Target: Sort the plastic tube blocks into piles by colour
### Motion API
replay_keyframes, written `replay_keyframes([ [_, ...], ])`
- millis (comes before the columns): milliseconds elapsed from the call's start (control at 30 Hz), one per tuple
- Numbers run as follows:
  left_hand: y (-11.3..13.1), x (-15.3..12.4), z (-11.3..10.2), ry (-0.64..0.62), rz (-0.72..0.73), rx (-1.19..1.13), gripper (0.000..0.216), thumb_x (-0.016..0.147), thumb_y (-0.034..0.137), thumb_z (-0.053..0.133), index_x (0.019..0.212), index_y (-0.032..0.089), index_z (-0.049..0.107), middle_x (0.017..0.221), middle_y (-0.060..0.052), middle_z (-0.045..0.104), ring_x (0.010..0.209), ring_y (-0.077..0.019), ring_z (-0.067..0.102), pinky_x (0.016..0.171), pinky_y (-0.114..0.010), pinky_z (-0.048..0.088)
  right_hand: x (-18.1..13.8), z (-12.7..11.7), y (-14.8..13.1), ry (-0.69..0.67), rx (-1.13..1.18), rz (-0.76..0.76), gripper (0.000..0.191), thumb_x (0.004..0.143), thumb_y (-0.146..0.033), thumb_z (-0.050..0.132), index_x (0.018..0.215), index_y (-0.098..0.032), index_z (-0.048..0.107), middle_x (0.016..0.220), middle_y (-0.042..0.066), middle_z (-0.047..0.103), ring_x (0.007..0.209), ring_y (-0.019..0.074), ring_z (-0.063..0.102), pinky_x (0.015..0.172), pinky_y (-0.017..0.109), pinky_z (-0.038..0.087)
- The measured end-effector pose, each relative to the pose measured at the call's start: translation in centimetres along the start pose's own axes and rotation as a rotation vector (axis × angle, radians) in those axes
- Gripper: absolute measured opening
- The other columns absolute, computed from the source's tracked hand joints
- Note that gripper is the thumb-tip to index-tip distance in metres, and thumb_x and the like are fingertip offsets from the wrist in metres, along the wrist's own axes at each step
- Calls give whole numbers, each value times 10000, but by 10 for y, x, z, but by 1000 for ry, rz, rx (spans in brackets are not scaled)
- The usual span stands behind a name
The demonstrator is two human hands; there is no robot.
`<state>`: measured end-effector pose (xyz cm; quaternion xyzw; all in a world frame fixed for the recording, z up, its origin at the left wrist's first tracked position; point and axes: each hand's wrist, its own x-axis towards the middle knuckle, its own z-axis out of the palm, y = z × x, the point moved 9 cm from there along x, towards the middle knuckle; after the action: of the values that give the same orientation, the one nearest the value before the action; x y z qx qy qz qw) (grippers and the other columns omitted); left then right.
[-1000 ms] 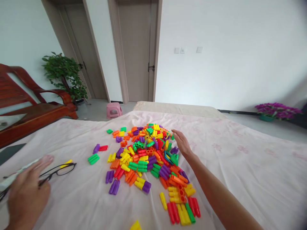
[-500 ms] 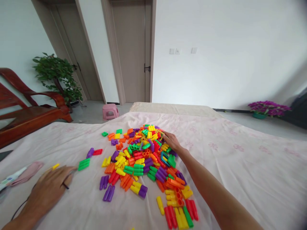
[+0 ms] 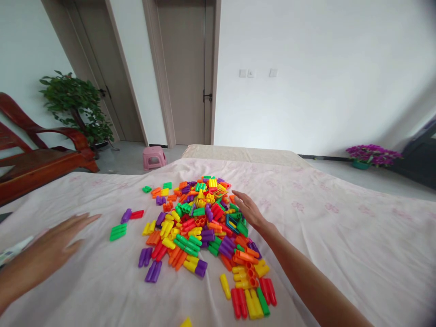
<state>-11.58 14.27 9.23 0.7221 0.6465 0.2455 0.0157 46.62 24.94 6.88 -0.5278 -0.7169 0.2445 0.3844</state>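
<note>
A heap of plastic tube blocks (image 3: 200, 227) in red, orange, yellow, green and purple lies on a pink sheet (image 3: 323, 236). My right hand (image 3: 250, 210) rests at the heap's right edge, fingers stretched out and apart, holding nothing. My left hand (image 3: 56, 245) hovers low over the sheet at the left, fingers extended flat and a little blurred. Nearest to it lie a green block (image 3: 118, 232) and a purple and red pair (image 3: 132, 214).
A red wooden chair (image 3: 37, 154) stands at the left with a potted plant (image 3: 75, 106) behind it. A pink stool (image 3: 154, 157) sits on the floor before a closed door (image 3: 184, 72). Purple flowers (image 3: 371, 154) stand at the right wall.
My left hand lifted off the glasses and swung out flat over the sheet; the glasses are gone from view. My right hand drew back slightly along the heap's right edge. The view shifted.
</note>
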Motion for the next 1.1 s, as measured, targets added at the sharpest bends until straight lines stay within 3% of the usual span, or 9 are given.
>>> replay_keyframes([
  [100,77,7,59,-229,-41,67,928,692,632,669,1489,211,445,1588,-145,361,1454,-361,326,1170,-503,293,5,-2,20,29,-173,45,609,974,-590,318,1389,-215,559,1420,112,565,1350,291,468,1165,486,303],
  [167,117,9,100,-323,-87,22,1086,650,661,693,1537,141,345,1590,-210,324,1465,-382,295,1162,-505,306,7,13,21,-44,-209,11,554,986,-557,319,1366,-246,576,1419,92,569,1346,284,471,1156,482,321],
  [300,185,18,147,-258,67,-82,1224,569,619,781,1574,186,232,1603,-211,289,1462,-382,295,1169,-504,287,4,34,5,-74,-243,-25,479,993,-508,359,1343,-276,590,1407,71,575,1340,266,463,1136,455,343],
  [533,240,43,150,-63,165,-341,849,768,365,692,1521,223,325,1534,-162,403,1401,-310,403,1139,-475,354,-1,41,-16,-58,-167,26,447,968,-505,423,1290,-288,644,1347,48,627,1284,278,518,1138,459,310],
  [733,287,76,135,153,102,-642,581,782,256,670,1350,230,548,1367,-132,529,1313,-279,481,1136,-480,377,4,51,-27,6,143,112,474,923,-565,467,1283,-320,656,1248,6,687,1202,288,576,1080,473,406],
  [833,323,84,129,84,167,-670,472,798,210,639,1270,232,632,1417,-129,498,1363,-278,441,1186,-477,315,3,46,-45,-11,355,123,534,900,-597,486,1291,-275,654,1241,33,687,1170,303,601,1022,492,467],
  [933,344,75,121,-86,243,-657,484,857,299,615,1338,250,608,1522,-124,423,1417,-295,392,1199,-481,301,-7,28,-61,-99,462,87,575,884,-622,523,1340,-284,615,1317,53,648,1208,307,588,1006,496,487],
  [1000,347,52,115,-213,303,-605,578,863,447,626,1412,285,550,1575,-119,366,1434,-322,370,1182,-501,327,-24,11,-66,-186,430,41,635,861,-621,585,1408,-300,547,1431,64,566,1302,305,524,1059,496,448],
  [1100,336,-6,117,-356,415,-402,916,709,670,696,1518,363,397,1631,-118,260,1465,-406,280,1154,-604,315,-66,-12,-60,-347,246,-49,840,783,-601,708,1510,-310,401,1573,72,388,1433,313,372,1147,524,339],
])
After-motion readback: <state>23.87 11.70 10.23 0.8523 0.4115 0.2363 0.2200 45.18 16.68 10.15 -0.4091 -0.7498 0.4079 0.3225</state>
